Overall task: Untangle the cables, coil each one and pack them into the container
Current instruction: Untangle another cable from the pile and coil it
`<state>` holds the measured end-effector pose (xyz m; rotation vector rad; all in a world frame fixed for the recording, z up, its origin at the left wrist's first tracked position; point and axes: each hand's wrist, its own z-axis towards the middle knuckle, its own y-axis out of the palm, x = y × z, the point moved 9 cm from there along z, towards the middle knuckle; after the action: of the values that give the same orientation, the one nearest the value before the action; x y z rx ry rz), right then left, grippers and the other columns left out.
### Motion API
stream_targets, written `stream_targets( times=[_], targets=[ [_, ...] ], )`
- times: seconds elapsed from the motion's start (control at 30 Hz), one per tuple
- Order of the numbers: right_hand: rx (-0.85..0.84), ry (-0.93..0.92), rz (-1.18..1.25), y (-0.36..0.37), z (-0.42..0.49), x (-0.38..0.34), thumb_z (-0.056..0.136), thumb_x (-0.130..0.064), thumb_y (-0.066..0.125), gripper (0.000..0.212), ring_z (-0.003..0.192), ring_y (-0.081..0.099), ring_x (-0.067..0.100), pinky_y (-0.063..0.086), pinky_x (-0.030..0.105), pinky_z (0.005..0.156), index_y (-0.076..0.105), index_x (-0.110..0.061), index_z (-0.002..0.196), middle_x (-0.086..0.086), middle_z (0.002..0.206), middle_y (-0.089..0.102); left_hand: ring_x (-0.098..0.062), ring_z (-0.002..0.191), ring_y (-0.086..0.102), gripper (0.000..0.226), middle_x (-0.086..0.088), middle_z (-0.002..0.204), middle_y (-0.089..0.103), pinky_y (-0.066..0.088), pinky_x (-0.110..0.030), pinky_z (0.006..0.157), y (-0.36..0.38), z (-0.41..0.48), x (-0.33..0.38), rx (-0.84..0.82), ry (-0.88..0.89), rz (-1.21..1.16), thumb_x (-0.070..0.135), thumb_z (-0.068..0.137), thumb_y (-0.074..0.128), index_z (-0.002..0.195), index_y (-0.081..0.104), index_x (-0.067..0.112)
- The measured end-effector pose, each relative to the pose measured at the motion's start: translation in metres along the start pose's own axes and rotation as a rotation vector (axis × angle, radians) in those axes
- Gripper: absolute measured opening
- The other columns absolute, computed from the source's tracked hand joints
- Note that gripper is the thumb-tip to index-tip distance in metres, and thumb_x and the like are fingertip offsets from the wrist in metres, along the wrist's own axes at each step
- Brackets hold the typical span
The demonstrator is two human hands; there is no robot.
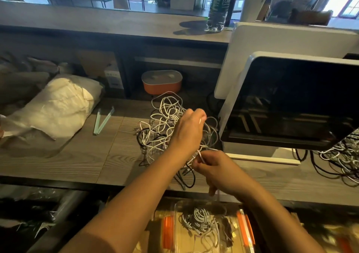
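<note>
- A big tangle of cables (167, 120) (mostly white, with a few black ones) is seen in the middle of the counter (77, 161), just left of a dark screen (291, 101).
- The tangle is not yet pulled apart. Many loops are crossed over each other.
- The left hand (189, 130) is held over the right side of the tangle. Its fingers are curled, and a white strand is held in its grip.
- The right hand (215, 171) is nearer, just by the near edge of the tangle. A white cable (199, 154) is pinched in its grip and runs up toward the left hand.
- It is judged that one white cable is being worked free of the heap, so untangling is the step in hand.
- The container (245, 227) is found at the near edge, lower than the counter. It is clear, with orange clips, and it is open at the top.
- Some packed cables (202, 219) are already laid inside it, so part of the job is judged to be done. How neatly they are coiled cannot be told, as that part is blurred.
- A second heap (342, 161) of white and black cables is seen at the far right, partly under the screen. Whether it belongs to the job cannot be told.
- Much is judged to be left: the middle tangle has to be pulled apart, and each cable coiled and packed.
</note>
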<state>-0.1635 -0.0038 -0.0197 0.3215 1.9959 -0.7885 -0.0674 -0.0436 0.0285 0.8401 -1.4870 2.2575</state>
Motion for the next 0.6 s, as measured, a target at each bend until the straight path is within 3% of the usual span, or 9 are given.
stream_targets(
  times=[0.13,0.23,0.33,0.4,0.5,0.6],
  targets=[
    [0.069,0.043,-0.118,-0.034,-0.011,-0.004,0.095,-0.028,0.051,0.012,0.057,0.049,0.006,0.040,0.012,0.046,0.063,-0.027,0.092,-0.002,0.074,0.055,-0.020,0.093,0.055,0.027,-0.007,0.105,0.060,0.046,-0.035,0.081,0.005,0.003,-0.037,-0.097,-0.085,0.107,0.027,0.100,0.040,0.106,0.062,0.013],
    [0.140,0.013,-0.135,-0.048,-0.014,-0.009,0.092,-0.027,0.056,0.010,0.066,0.060,0.010,0.048,0.015,0.052,0.064,-0.028,0.085,-0.003,0.082,0.062,-0.020,0.091,0.057,0.040,-0.006,0.099,0.062,0.048,-0.038,0.083,0.023,-0.006,-0.039,-0.261,-0.096,0.120,0.043,0.098,0.037,0.100,0.064,0.013],
    [0.275,-0.052,-0.135,-0.065,-0.018,-0.015,0.091,-0.025,0.057,0.009,0.055,0.057,0.001,0.042,0.014,0.047,0.065,-0.027,0.085,-0.003,0.077,0.062,-0.018,0.085,0.056,0.070,-0.004,0.091,0.061,0.049,-0.040,0.081,0.035,-0.020,-0.042,-0.393,-0.119,0.073,0.072,0.083,0.023,0.090,0.062,0.014],
    [0.356,-0.083,-0.072,-0.077,-0.019,-0.015,0.091,-0.022,0.057,0.012,0.046,0.049,-0.004,0.035,0.013,0.042,0.066,-0.023,0.084,-0.004,0.067,0.059,-0.015,0.088,0.053,0.076,0.000,0.097,0.057,0.048,-0.039,0.080,0.042,-0.031,-0.041,-0.495,-0.121,0.013,0.083,0.069,0.022,0.092,0.058,0.020],
    [0.438,-0.099,0.022,-0.088,-0.020,-0.013,0.090,-0.018,0.058,0.014,0.052,0.054,-0.008,0.039,0.011,0.045,0.066,-0.024,0.081,-0.007,0.065,0.060,-0.015,0.091,0.051,0.049,0.006,0.099,0.052,0.040,-0.031,0.069,0.043,-0.040,-0.035,-0.511,-0.080,0.177,0.064,0.078,0.055,0.104,0.056,0.022],
    [0.530,-0.123,0.063,-0.100,-0.023,-0.014,0.090,-0.019,0.059,0.015,0.065,0.057,-0.001,0.039,0.014,0.057,0.066,-0.027,0.079,-0.007,0.073,0.064,-0.021,0.084,0.059,0.020,-0.002,0.086,0.060,0.040,-0.029,0.063,0.040,-0.043,-0.032,-0.468,-0.023,0.340,0.032,0.093,0.050,0.101,0.061,0.018]
  ],
)
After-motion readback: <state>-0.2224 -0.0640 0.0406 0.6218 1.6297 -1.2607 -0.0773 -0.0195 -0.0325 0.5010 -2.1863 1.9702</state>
